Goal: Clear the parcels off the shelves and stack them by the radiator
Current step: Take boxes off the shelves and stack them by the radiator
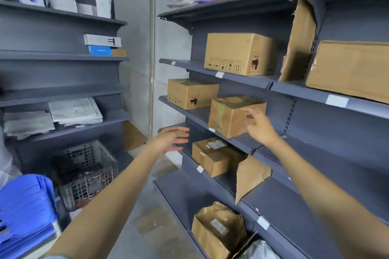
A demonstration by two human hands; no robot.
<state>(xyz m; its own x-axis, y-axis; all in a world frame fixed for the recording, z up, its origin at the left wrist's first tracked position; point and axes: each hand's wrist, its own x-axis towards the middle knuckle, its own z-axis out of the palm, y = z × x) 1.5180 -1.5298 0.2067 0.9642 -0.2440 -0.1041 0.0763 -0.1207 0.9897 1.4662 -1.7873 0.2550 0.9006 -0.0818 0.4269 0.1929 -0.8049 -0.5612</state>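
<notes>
Reaching with both hands loose and holding nothing, my right hand (pixel 260 125) nears the box (pixel 234 115) overhanging the right-hand shelf (pixel 246 143); my left hand (pixel 170 139) is apart. A one-sided nudge could tip it off.

Right hand (pixel 260 125), fingers relaxed, sits against the front right face of a worn cardboard box (pixel 232 116) on the shelf (pixel 246 143). Left hand (pixel 169 140) is spread in the air, left of the box, gripping nothing.
</notes>
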